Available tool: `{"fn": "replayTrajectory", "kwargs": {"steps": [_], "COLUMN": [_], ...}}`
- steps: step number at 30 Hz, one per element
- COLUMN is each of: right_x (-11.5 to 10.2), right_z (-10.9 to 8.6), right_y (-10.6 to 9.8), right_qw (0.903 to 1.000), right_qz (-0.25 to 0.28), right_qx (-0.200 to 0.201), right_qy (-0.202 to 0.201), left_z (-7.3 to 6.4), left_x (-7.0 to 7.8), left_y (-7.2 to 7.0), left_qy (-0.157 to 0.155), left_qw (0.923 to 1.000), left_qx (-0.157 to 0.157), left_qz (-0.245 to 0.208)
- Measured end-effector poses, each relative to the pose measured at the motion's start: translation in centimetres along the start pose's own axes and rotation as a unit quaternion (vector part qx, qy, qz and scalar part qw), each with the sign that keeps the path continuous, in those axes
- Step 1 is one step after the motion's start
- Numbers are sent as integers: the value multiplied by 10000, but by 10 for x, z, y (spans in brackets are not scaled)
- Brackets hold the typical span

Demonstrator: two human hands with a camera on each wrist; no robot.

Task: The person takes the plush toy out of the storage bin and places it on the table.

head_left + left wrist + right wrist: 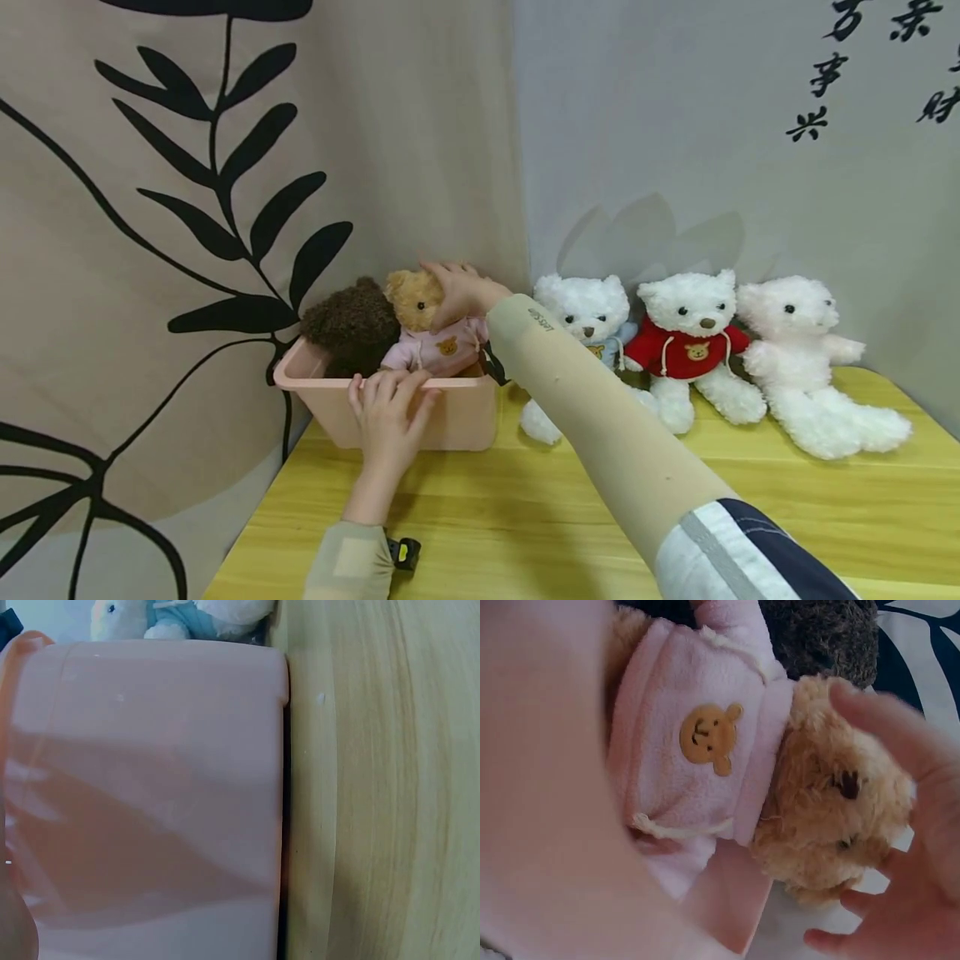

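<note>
Clearly, we see both hands at the pink bin [450, 421], which stands near the left end of the wooden table [277, 542]. Our right arm, in a beige sleeve [585, 408], runs diagonally across the head view from the lower right up toward the bin. At its end, the right hand [467, 293] bends at the wrist and reaches around the upper part of the tan teddy bear [412, 310]. From the right wrist, we see its thumb and fingers spread well apart about the bear's head; we cannot tell how firmly they touch the fur.

Our left forearm rises from the bottom edge, a small black device [405, 554] beside its cuff. The left hand [388, 421] lies with its back toward us, fingers bent over the front rim and holding it, thumb angled off to the right against the outer wall.

The tan bear sits upright inside the bin, in a pink hoodie [705, 735], facing us, just beside a dark brown plush [352, 321]. To the right, we find three white bears sitting in a row: one in blue [581, 300], partly behind our arm, one in red [693, 350] and one unclothed [798, 358].
</note>
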State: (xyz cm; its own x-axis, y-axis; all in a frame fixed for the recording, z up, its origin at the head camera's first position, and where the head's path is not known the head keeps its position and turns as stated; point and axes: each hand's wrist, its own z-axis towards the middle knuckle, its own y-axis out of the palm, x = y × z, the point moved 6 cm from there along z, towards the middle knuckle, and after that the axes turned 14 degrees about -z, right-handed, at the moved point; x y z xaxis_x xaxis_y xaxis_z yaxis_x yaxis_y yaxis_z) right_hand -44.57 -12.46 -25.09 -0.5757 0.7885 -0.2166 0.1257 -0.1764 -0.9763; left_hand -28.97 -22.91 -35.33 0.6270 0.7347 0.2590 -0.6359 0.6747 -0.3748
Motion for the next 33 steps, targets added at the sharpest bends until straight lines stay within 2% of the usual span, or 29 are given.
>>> {"fn": "replayTrajectory", "kwargs": {"steps": [8,16,20,26,29,33], "right_x": [-2,-3,-3,-4,-4,-2], "right_z": [-1,5,6,-1,-8,-16], "right_y": [-1,2,-5,-24,-39,-67], "right_qw": [9941,9791,9761,9784,9790,9773], "right_qz": [-1028,-1938,-2059,-1932,-1821,-1658], "right_qx": [227,527,669,727,906,1312], "right_qy": [273,330,199,-68,-115,-149], "left_z": [0,0,1,2,0,0], "left_x": [0,-1,0,-2,-2,-1], "left_y": [1,0,1,1,1,0], "left_qy": [11,108,128,11,-3,52], "left_qw": [10000,9998,9998,10000,10000,9999], "left_qx": [46,131,135,-1,-42,58], "left_qz": [-12,-47,-50,-61,-74,-97]}}
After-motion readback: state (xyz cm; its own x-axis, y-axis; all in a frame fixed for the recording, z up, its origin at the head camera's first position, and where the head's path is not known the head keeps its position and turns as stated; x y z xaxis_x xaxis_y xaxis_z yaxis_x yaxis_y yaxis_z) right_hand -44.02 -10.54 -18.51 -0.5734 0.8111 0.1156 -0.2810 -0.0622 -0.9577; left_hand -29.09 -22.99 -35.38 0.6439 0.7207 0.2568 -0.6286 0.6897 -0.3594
